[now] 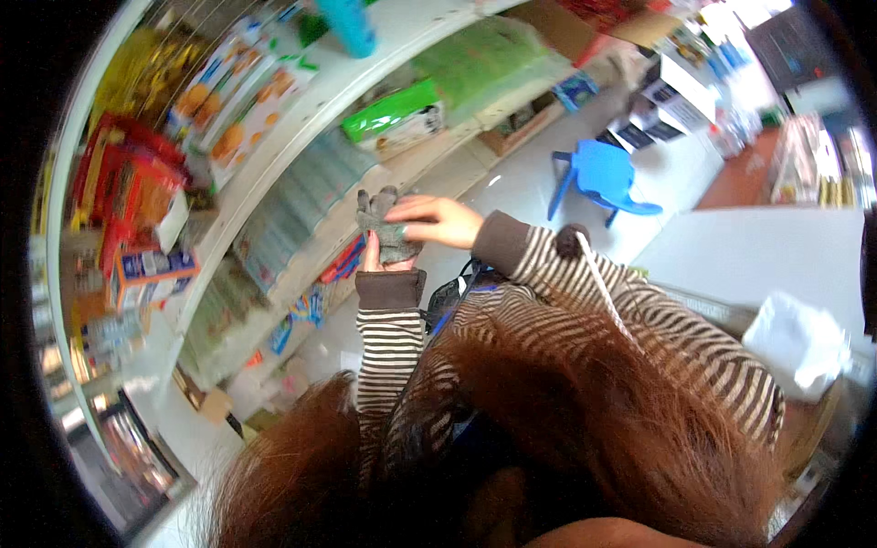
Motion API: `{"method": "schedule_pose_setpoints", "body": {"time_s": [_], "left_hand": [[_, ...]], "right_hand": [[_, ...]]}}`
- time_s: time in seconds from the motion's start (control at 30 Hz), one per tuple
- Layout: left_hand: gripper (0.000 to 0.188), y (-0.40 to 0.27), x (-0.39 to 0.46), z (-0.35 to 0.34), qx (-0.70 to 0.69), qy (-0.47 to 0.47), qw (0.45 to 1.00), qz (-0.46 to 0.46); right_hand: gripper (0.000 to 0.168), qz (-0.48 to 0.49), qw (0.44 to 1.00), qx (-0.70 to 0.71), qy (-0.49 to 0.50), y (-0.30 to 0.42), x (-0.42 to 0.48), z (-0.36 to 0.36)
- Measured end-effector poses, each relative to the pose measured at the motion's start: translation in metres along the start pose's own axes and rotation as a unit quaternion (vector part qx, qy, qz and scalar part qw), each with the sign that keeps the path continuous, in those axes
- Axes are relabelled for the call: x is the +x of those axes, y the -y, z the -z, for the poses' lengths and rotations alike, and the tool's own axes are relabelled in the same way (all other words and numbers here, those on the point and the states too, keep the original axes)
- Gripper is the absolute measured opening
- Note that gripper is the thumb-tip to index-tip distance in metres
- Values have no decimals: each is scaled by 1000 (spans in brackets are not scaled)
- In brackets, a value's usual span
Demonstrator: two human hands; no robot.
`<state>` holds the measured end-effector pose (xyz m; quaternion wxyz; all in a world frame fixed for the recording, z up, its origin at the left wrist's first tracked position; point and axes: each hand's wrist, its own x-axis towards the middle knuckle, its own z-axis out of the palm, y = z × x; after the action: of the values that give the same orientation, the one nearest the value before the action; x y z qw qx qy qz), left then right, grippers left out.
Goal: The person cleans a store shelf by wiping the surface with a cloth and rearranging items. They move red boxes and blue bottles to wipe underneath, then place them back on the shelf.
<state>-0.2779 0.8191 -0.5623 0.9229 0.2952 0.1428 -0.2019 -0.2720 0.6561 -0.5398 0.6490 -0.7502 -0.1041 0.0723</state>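
A grey knit glove [388,240] covers much of my left hand [386,231], whose thumb shows bare at the side, with some skin at the wrist. The gloved fingers are raised and slightly apart. From the right, my bare right hand [442,220] reaches across, its fingers lying on the glove. Whether they pinch the knit cannot be told. Both forearms wear brown-and-cream striped sleeves with dark cuffs. The hands are in front of a low shelf [445,154] that holds a green and white package [397,118] and clear-wrapped goods [308,198].
An upper shelf [253,161] bears boxes and red packets [137,192]. A blue plastic chair [603,171] stands on the tiled floor, near black and white boxes [675,103]. At the right, a white plastic bag [795,342] lies by a pale flat surface [767,253]. Hair covers the lower view.
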Motion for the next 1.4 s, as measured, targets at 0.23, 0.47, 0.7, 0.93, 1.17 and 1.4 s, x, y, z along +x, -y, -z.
{"method": "schedule_pose_setpoints", "body": {"time_s": [0.23,0.47,0.7,0.93,1.17,1.4], "left_hand": [[38,15,10,-6,-14,42,993,106],[40,10,-18,5,170,-80,981,54],[41,27,-94,63,205,-233,950,-10],[42,54,-95,73,246,-288,925,-1],[43,56,-90,111,263,-318,909,55],[45,13,-79,163,292,-302,900,119]], "right_hand": [[30,-224,759,0,-611,-156,-227,166],[44,-417,790,-25,-449,-338,-372,233],[55,-467,610,288,-572,-495,-318,255],[62,-263,460,511,-677,-518,-293,286],[27,-233,404,465,-752,-558,-301,282],[33,-498,467,362,-635,-497,-263,133]]}}
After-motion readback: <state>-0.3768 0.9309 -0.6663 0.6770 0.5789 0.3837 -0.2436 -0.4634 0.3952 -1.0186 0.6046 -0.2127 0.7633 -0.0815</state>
